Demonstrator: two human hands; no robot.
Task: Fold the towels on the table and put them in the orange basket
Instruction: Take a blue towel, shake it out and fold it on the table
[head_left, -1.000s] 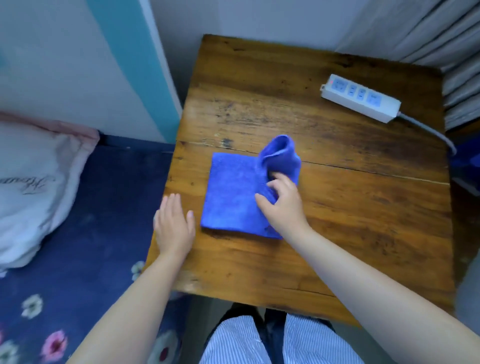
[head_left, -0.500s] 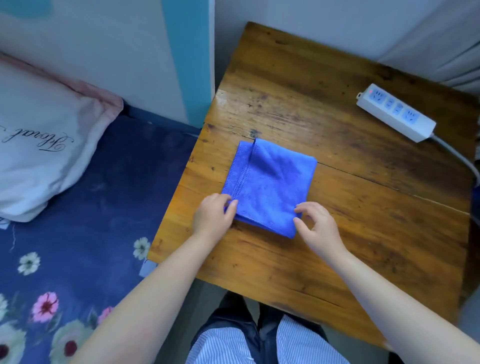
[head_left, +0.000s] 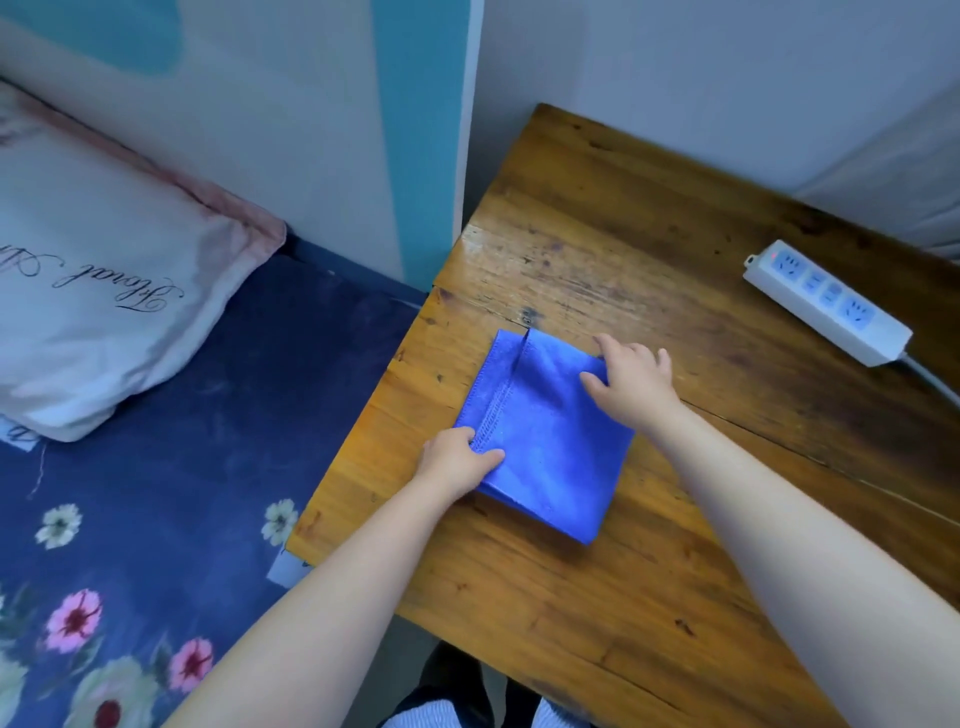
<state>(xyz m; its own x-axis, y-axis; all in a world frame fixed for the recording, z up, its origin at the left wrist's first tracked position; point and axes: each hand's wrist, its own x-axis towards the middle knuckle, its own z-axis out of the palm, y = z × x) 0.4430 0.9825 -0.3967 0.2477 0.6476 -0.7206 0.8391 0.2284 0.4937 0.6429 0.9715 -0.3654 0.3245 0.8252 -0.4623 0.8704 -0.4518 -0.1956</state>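
On the counter (head_left: 649, 545) your folded blue towel (head_left: 550, 447) lies soft, light and floppy; your left hand (head_left: 457, 460) pinches its near-left edge, your right hand (head_left: 631, 384) rests open at the far corner; lift from both sides

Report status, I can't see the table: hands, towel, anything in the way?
Left hand pinching blue towel near corner; right hand on its far edge. Towel folded, flat on table. Basket not visible. Power strip well clear.
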